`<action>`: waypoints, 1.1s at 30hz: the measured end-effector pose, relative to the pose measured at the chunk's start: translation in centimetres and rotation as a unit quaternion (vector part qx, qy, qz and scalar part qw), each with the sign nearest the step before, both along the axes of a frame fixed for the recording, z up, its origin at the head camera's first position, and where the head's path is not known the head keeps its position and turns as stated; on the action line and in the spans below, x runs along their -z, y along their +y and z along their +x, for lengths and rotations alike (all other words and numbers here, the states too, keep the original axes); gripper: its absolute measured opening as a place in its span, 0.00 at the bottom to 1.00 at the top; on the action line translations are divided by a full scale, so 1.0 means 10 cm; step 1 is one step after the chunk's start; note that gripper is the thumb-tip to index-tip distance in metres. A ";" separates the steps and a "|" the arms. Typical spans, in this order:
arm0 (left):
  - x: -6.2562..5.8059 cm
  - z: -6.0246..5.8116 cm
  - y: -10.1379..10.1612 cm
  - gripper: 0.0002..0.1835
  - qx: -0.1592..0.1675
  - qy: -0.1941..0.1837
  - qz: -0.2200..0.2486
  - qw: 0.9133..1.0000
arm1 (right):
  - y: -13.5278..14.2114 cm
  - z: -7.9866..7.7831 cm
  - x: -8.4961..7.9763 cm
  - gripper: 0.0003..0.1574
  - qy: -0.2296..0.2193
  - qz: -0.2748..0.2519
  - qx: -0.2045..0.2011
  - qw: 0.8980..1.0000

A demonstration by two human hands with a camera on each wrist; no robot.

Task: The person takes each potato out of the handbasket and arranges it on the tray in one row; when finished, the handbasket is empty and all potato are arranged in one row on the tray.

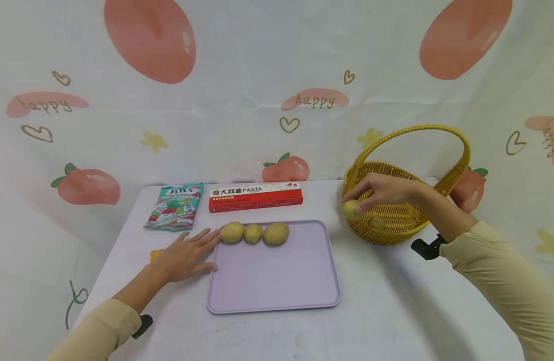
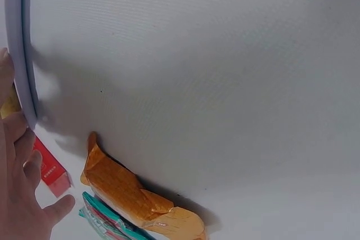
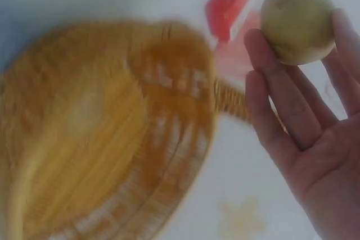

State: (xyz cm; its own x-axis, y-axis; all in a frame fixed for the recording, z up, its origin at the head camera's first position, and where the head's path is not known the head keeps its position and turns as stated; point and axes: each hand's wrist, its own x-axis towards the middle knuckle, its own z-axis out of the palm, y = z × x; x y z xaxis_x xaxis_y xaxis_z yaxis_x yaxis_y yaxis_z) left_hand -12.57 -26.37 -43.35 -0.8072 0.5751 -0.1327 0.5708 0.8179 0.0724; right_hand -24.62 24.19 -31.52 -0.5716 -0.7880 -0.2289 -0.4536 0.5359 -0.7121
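Note:
My right hand [image 1: 387, 193] pinches a round yellow-green potato [image 3: 298, 22] between thumb and fingers, at the left rim of a yellow wicker basket [image 1: 396, 233]. Another potato [image 1: 377, 223] lies inside that basket. On a lilac tray [image 1: 277, 276], three potatoes [image 1: 276, 233] sit in a row along the far left edge. Fingers spread, my left hand [image 1: 186, 255] rests at the tray's left edge, its fingertips beside the leftmost potato [image 1: 232, 232]. In the left wrist view only part of this hand shows, at the lower left.
Behind the tray lies a red and white pasta box [image 1: 256, 197]. A green candy bag [image 1: 175, 206] lies at the back left, and an orange packet [image 2: 126, 189] is partly hidden by my left hand in the head view. The basket's tall handle [image 1: 417, 129] arches over it.

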 end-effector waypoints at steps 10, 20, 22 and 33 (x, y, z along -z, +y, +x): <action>0.02 0.00 0.01 0.41 -0.003 -0.008 -0.005 1.000 | -0.64 0.07 0.46 0.25 -0.027 -0.017 -0.020 0.999; 0.02 -0.01 0.02 0.41 -0.004 -0.006 -0.002 1.000 | -1.04 0.04 0.84 0.25 -0.057 -0.017 0.000 0.998; 0.04 0.00 0.01 0.41 -0.003 -0.004 -0.001 1.000 | -1.10 0.02 0.89 0.25 -0.045 -0.013 -0.003 0.999; 0.03 0.00 0.00 0.41 -0.005 0.001 0.001 1.000 | -1.17 0.01 0.95 0.22 -0.028 0.029 0.025 0.999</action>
State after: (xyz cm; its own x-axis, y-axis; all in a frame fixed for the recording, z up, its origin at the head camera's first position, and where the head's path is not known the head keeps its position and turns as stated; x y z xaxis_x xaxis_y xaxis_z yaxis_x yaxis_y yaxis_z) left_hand -12.52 -26.34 -43.63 -0.8129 0.5681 -0.1288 0.5635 0.8229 0.0730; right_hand -24.51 12.51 -41.04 -0.5951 -0.7429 -0.3065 -0.3856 0.5986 -0.7022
